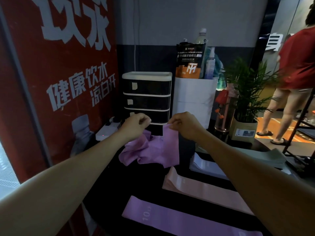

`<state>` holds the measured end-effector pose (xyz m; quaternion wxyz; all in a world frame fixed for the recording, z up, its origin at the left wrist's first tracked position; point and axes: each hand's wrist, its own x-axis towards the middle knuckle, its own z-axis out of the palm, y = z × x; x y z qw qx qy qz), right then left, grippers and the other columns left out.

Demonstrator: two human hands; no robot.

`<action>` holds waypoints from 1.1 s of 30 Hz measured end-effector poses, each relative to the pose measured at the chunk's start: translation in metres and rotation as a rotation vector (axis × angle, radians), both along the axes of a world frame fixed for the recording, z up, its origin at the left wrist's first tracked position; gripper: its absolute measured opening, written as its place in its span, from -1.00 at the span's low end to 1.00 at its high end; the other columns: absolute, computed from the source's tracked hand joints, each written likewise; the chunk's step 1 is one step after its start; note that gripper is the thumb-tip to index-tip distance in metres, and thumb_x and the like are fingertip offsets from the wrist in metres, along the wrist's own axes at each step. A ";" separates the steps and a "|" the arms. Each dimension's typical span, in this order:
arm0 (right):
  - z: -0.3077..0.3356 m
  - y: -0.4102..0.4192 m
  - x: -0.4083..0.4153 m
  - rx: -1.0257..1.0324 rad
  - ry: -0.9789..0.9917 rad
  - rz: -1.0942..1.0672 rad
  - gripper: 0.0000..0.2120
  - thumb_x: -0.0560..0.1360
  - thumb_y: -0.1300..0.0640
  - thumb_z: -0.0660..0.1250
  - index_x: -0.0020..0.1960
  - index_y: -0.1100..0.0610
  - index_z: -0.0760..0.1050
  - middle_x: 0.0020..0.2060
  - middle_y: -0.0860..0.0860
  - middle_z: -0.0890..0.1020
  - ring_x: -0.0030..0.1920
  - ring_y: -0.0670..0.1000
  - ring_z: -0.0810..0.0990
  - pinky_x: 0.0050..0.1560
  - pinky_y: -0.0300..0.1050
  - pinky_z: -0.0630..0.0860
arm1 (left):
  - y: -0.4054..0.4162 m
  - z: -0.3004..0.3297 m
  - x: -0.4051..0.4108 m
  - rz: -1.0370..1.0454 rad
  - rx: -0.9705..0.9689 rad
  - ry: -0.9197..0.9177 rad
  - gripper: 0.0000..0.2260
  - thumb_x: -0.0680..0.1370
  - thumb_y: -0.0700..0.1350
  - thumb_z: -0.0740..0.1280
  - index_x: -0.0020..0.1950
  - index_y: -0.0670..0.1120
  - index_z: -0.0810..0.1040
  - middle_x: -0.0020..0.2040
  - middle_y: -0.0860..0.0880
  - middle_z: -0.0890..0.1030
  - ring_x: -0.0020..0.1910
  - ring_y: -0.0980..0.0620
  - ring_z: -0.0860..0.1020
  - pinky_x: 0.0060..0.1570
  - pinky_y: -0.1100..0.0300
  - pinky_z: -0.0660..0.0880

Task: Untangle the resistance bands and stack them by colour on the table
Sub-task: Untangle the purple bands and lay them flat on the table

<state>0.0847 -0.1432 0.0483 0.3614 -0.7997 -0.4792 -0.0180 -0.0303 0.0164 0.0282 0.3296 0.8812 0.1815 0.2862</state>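
Pinching purple bands (pixel 150 152) aloft: left hand (pixel 134 124), right hand (pixel 185 124).

Red poster (pixel 56 79) beside dark wall (pixel 153 60), dim light

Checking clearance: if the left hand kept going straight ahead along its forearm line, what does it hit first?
Probably the drawer unit just beyond the left hand; depth is unclear.

A black drawer unit (pixel 147 97) with white trim stands against the wall. Left of it hangs a red banner (pixel 56 68); right of it a white box (pixel 194 99) holds a dark pouch (pixel 189 63). Farther right stands a potted plant (pixel 247 99).
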 end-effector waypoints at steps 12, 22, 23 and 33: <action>0.072 -0.008 -0.043 0.270 -0.105 0.044 -0.91 0.48 0.25 0.34 -0.06 0.21 0.62 -0.27 -0.11 0.54 -0.31 -0.25 0.44 -0.29 -0.58 0.32 | -0.045 0.059 -0.023 -0.326 -0.167 -0.235 -0.93 0.52 -0.23 0.34 -0.09 -0.06 0.53 -0.19 0.04 0.59 -0.25 0.27 0.56 -0.21 0.41 0.46; 0.127 -0.014 -0.078 0.462 0.207 -0.031 -0.85 0.52 0.14 0.33 -0.21 0.15 0.45 -0.36 0.00 0.50 -0.35 -0.09 0.47 -0.32 -0.26 0.43 | -0.046 0.125 -0.058 0.012 0.152 -0.434 -0.84 0.57 -0.17 0.26 -0.09 -0.19 0.60 -0.20 -0.16 0.60 -0.25 0.03 0.49 -0.23 0.16 0.46; 0.130 -0.016 -0.084 0.461 0.313 -0.019 -0.79 0.54 0.11 0.30 -0.24 0.15 0.45 -0.38 0.02 0.51 -0.36 -0.06 0.49 -0.34 -0.25 0.44 | -0.049 0.129 -0.062 0.009 0.159 -0.449 -0.85 0.57 -0.17 0.26 -0.08 -0.17 0.61 -0.20 -0.10 0.60 -0.23 0.06 0.51 -0.20 0.20 0.46; 0.132 -0.045 -0.131 0.350 0.812 -0.048 -0.79 0.52 0.10 0.30 -0.21 0.21 0.47 -0.40 0.07 0.52 -0.39 -0.03 0.53 -0.27 -0.18 0.54 | -0.090 0.113 -0.096 -0.235 0.283 -0.383 -0.85 0.54 -0.19 0.32 0.05 -0.17 0.65 -0.16 0.01 0.67 -0.24 0.36 0.56 -0.17 0.49 0.43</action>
